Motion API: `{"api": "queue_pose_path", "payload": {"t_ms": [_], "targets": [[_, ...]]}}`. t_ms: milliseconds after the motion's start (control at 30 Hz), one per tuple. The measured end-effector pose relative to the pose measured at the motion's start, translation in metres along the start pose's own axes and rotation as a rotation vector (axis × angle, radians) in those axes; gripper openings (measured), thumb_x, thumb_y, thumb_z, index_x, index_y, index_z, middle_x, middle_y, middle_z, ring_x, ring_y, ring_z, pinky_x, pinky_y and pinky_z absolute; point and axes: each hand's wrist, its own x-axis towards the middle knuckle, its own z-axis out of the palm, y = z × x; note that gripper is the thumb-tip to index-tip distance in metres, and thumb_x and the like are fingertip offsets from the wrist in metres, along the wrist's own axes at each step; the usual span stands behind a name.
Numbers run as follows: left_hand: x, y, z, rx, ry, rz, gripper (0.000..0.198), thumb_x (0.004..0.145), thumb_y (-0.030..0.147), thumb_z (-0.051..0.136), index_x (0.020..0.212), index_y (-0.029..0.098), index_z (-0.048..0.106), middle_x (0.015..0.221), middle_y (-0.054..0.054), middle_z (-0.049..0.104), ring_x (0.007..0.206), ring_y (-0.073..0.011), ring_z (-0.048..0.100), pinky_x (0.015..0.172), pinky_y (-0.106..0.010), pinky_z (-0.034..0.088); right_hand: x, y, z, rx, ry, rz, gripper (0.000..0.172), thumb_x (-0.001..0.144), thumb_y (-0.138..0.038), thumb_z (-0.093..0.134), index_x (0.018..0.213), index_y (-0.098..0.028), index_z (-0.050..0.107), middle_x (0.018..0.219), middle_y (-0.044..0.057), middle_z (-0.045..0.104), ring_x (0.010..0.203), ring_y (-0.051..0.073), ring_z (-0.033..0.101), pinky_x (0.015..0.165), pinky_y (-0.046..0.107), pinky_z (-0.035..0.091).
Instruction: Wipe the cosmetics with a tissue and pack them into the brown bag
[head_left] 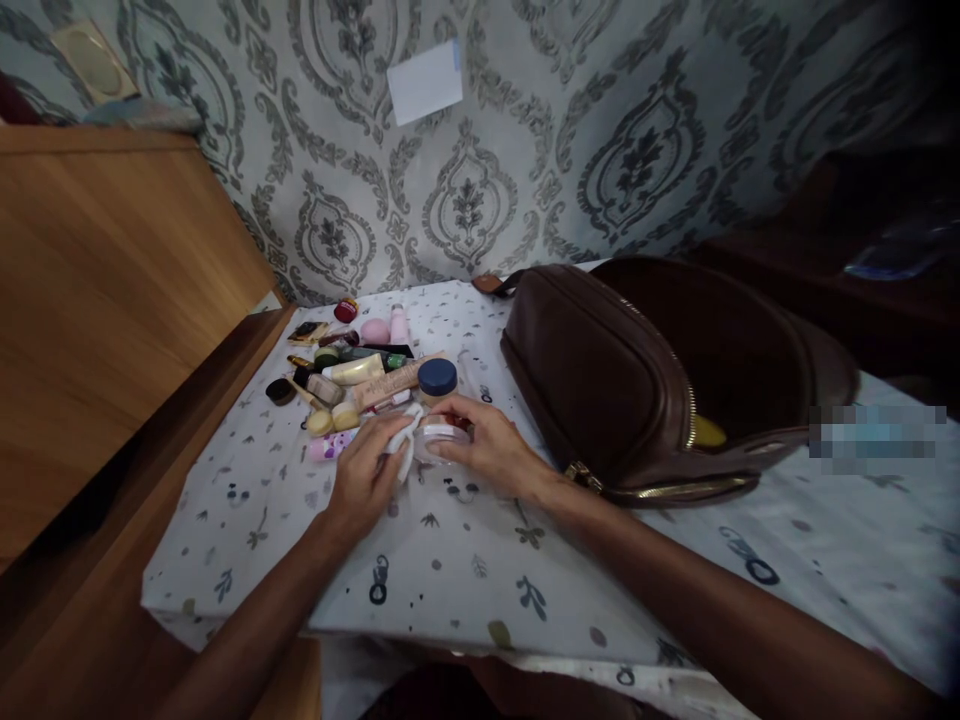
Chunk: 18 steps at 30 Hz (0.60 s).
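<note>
My left hand (369, 468) is closed on a white wipe (409, 458), bunched between thumb and fingers. Just to its right, my right hand (486, 440) grips a small clear round jar (441, 436), tilted a little, with a pale rim. The wipe meets the jar's left side. Behind the hands stands a jar with a dark blue lid (437, 376). Left of it lie a beige cosmetic tube (397, 380), a cream tube (354, 370) and a purple-and-white tube (330, 446) close to my left hand.
A large brown leather bag (592, 350) lies unzipped on the right, something yellow (706, 432) inside. A pink sponge (374, 331), a black round lid (280, 391) and several other cosmetics cover the back left. A wooden cabinet (112, 300) borders the patterned tablecloth (300, 560) at left.
</note>
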Motion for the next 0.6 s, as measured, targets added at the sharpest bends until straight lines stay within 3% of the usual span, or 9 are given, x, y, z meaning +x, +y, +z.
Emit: {"api": "queue_pose_path", "payload": {"t_ms": [200, 333, 467, 600], "targets": [[0.0, 0.006, 0.002, -0.019, -0.054, 0.132, 0.039, 0.096, 0.014, 0.047, 0.133, 0.022, 0.056, 0.127, -0.012, 0.065, 0.118, -0.0228, 0.061, 0.1, -0.043, 0.051, 0.0, -0.003, -0.002, -0.196, -0.006, -0.032, 0.031, 0.073, -0.018, 0.068, 0.103, -0.019, 0.064, 0.093, 0.002, 0.068, 0.084, 0.019, 0.061, 0.077, 0.031, 0.046], [-0.002, 0.002, 0.003, -0.039, -0.095, 0.105, 0.039, 0.096, 0.015, 0.047, 0.134, 0.021, 0.055, 0.126, -0.013, 0.066, 0.119, -0.0228, 0.061, 0.1, -0.042, 0.052, 0.0, -0.006, -0.007, -0.334, -0.042, -0.09, 0.024, 0.075, -0.017, 0.069, 0.099, -0.021, 0.069, 0.101, 0.005, 0.071, 0.093, 0.023, 0.063, 0.084, 0.035, 0.046], [-0.006, -0.004, 0.006, -0.022, -0.114, 0.078, 0.034, 0.096, 0.018, 0.05, 0.129, 0.02, 0.058, 0.12, -0.011, 0.069, 0.114, -0.0222, 0.064, 0.098, -0.04, 0.054, 0.0, -0.008, -0.013, -0.405, -0.078, -0.038, 0.018, 0.077, -0.018, 0.068, 0.095, -0.02, 0.07, 0.094, 0.004, 0.072, 0.088, 0.022, 0.065, 0.077, 0.033, 0.046], [-0.008, -0.007, 0.01, -0.001, -0.187, 0.084, 0.026, 0.096, 0.019, 0.051, 0.12, 0.018, 0.062, 0.111, -0.011, 0.071, 0.106, -0.0216, 0.067, 0.093, -0.038, 0.055, 0.0, -0.007, -0.015, -0.423, -0.083, -0.013, 0.024, 0.078, -0.02, 0.069, 0.102, -0.02, 0.069, 0.098, 0.005, 0.072, 0.089, 0.022, 0.066, 0.079, 0.033, 0.047]]}}
